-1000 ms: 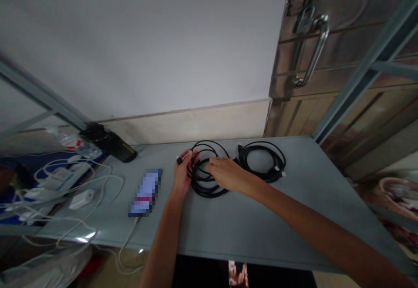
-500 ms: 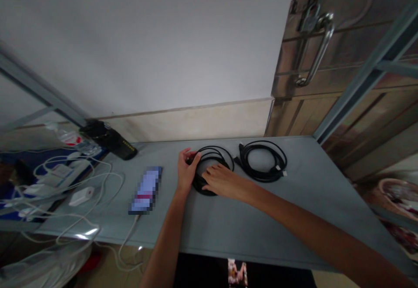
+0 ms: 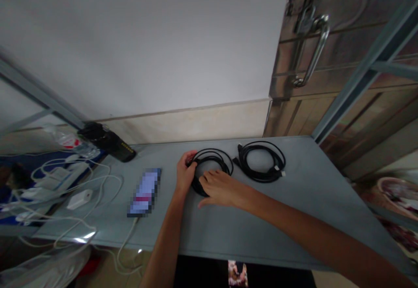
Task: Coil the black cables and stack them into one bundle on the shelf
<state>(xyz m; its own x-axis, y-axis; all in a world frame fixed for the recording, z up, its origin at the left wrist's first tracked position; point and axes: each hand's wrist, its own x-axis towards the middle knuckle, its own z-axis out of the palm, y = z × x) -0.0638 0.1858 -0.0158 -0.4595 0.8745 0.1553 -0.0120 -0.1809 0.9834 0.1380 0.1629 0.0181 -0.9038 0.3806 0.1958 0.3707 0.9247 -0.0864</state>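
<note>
A coil of black cable (image 3: 214, 153) lies on the grey tabletop (image 3: 228, 231) between my hands. My left hand (image 3: 185, 172) is closed round the coil's left side, thumb on top of the strands. Over the coil's front part lies my right hand (image 3: 217, 187), its fingers bent across the strands and its thumb stuck out apart from them. That hand hides the front right stretch of the loops. Just to the right rests a second black cable coil (image 3: 261, 179), untouched, its connectors showing on the left and at the lower right.
A phone (image 3: 144, 192) with a white cord lies to the left. Behind it a black bottle (image 3: 112, 144) lies tilted near a clear plastic bottle (image 3: 76, 143). White cables and a charger (image 3: 80, 199) spread over the left end. A wall (image 3: 183, 124) closes the back.
My right thumb has swung away from the fingers, off the cable towards the table's front edge. My left hand keeps its hold on the coil. The view has shifted slightly.
</note>
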